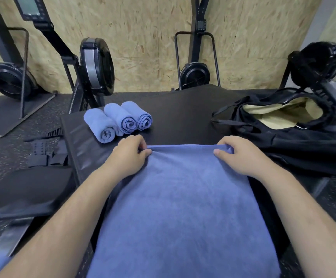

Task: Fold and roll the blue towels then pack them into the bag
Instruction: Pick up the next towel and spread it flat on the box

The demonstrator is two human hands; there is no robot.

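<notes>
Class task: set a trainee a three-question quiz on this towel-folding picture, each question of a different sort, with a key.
1. How many rolled towels lie on the black surface?
2. True or false: the bag is zipped shut.
3. Where do the left hand and right hand grip the flat towel? A: its far edge. B: its near edge. C: its middle.
Key: 1. Three. 2. False: it lies open, with pale lining showing. 3. A.
</notes>
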